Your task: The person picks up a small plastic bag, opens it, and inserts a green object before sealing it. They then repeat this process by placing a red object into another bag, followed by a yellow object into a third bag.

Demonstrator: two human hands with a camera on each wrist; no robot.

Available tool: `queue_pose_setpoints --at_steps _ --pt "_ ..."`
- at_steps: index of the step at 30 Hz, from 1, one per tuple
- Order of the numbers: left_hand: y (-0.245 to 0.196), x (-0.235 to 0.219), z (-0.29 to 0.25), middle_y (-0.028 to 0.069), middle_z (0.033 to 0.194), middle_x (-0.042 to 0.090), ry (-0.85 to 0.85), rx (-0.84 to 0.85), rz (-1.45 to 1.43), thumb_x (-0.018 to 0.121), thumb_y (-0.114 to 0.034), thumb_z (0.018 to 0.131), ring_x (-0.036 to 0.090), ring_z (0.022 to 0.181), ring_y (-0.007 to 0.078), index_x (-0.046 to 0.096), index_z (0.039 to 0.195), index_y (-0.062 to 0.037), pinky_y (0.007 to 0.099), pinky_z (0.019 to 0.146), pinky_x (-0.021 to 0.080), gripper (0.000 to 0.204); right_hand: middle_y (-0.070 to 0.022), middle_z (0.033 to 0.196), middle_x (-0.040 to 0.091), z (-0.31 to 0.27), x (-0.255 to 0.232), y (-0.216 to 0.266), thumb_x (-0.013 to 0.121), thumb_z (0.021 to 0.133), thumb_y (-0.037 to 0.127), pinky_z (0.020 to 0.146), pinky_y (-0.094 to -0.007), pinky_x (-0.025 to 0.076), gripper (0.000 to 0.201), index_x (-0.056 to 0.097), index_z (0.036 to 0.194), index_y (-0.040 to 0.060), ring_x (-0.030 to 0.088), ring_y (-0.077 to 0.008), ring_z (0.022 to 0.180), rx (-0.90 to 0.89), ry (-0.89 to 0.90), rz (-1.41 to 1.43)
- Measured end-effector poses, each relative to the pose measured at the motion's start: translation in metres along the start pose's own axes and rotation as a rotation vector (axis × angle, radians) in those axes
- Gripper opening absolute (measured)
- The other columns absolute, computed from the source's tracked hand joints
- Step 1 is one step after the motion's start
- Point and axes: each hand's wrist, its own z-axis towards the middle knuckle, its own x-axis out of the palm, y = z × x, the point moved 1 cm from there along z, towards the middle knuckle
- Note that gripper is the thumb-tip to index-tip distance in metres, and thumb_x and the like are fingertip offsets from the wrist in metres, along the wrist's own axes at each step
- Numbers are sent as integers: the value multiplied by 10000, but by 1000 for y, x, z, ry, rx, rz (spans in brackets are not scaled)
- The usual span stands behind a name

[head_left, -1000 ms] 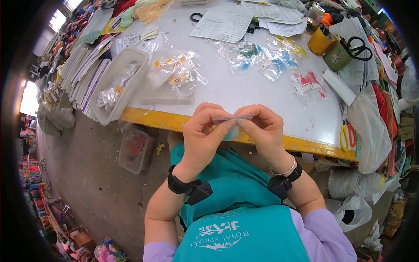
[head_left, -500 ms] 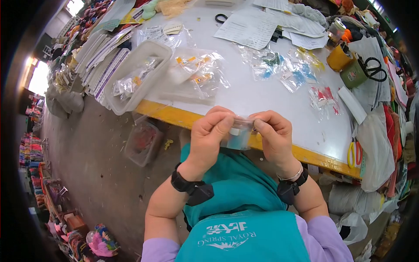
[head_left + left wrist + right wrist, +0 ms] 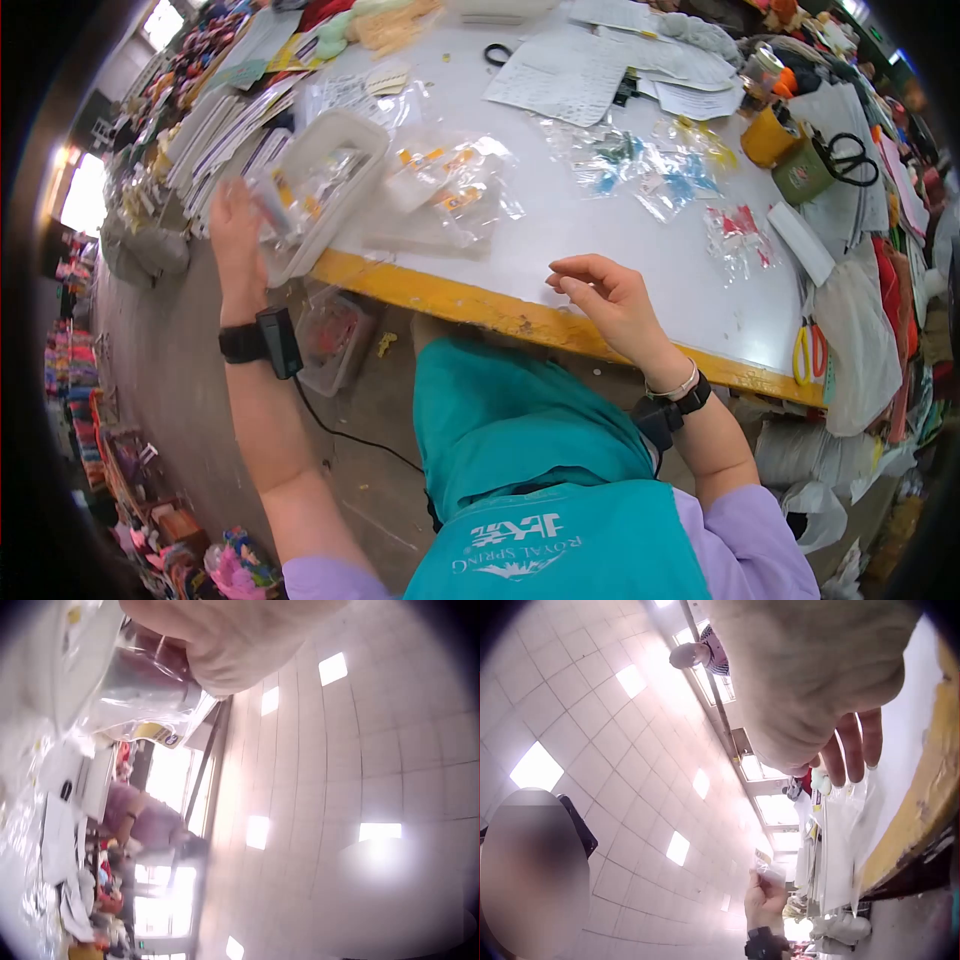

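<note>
At the left end of the table, my left hand (image 3: 236, 240) is raised beside the white plastic bin (image 3: 372, 150). It grips a small clear plastic bag (image 3: 769, 871), plainest in the right wrist view. In the left wrist view that bag (image 3: 146, 682) shows dark reddish and greyish contents, blurred. Several small bags with orange-marked labels (image 3: 325, 190) lie inside the bin. Over the table's front edge, my right hand (image 3: 615, 305) hovers with loosely bent fingers (image 3: 851, 750), nothing visible between them.
Clear bags with orange labels (image 3: 450, 185) lie right of the bin. Farther right are bags with blue pieces (image 3: 690, 185) and a bag with red pieces (image 3: 740, 225). Scissors (image 3: 803, 355) hang at the right edge. Paper sheets (image 3: 555, 80) spread across the back.
Both hands held a small clear bag with teal contents together before the table edge. Now they are apart: the left has swung left to the bin with a bag, the right has let go.
</note>
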Motion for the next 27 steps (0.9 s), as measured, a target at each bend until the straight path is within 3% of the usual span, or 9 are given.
queue_pose_setpoints --at_steps 1,4,6,8,11,14,21,24,27 --pt "-1 9 5 67 1094 653 -54 76 116 528 -240 1008 578 966 109 627 1188 18 255 849 454 330 -76 999 707 -1 -11 -1 597 934 107 761 -272 528 206 670 1094 -1 650 -120 879 -10 -34 -95" --pt "-13 35 -42 95 1194 623 114 24 79 526 -229 1005 539 1131 153 599 1224 31 296 956 418 348 -76 953 719 -10 -58 -6 632 887 91 712 -270 524 183 697 1042 20 662 -128 841 -5 -181 -345" --pt "-10 56 -87 93 1198 625 321 5 54 539 -208 995 561 1098 152 604 1201 31 292 942 433 322 -86 934 723 -16 -97 -12 643 858 88 682 -275 520 171 709 1004 27 674 -153 806 17 -311 -468" --pt "-23 85 -144 72 1094 663 491 -80 22 537 -146 986 587 952 122 638 1123 20 276 869 463 238 -95 933 717 -27 -135 -15 655 840 121 697 -303 523 177 705 982 27 674 -204 803 20 -448 -705" --pt "-30 124 -207 52 972 672 781 -44 -59 515 -75 973 594 915 120 659 1008 14 264 838 462 173 -98 929 707 -45 -191 -20 667 817 172 738 -352 523 191 699 950 39 660 -261 839 4 -601 -1044" --pt "-36 159 -245 81 976 643 905 -136 -240 552 -33 945 618 911 150 656 988 29 267 837 478 129 -88 942 694 -62 -239 -28 677 801 204 783 -383 516 207 691 944 55 641 -282 908 8 -672 -1223" --pt "-31 205 -274 84 998 654 1069 -129 -270 525 -51 975 643 932 164 643 1030 42 294 877 515 160 -75 1013 672 -67 -242 -24 684 780 191 770 -405 519 191 676 923 66 622 -291 968 -44 -622 -1419" --pt "-26 210 -278 87 1017 657 1096 -118 -197 529 -60 977 643 939 169 640 1034 43 304 890 517 162 -84 965 675 -66 -251 -36 671 788 171 732 -409 521 170 665 913 55 635 -280 909 -71 -666 -1494" --pt "-20 210 -276 80 1032 661 1093 -207 -240 538 -64 971 647 938 170 627 1081 38 308 896 514 175 -102 841 673 -68 -255 -36 650 818 156 638 -384 509 137 657 878 32 641 -287 755 -225 -826 -1331"
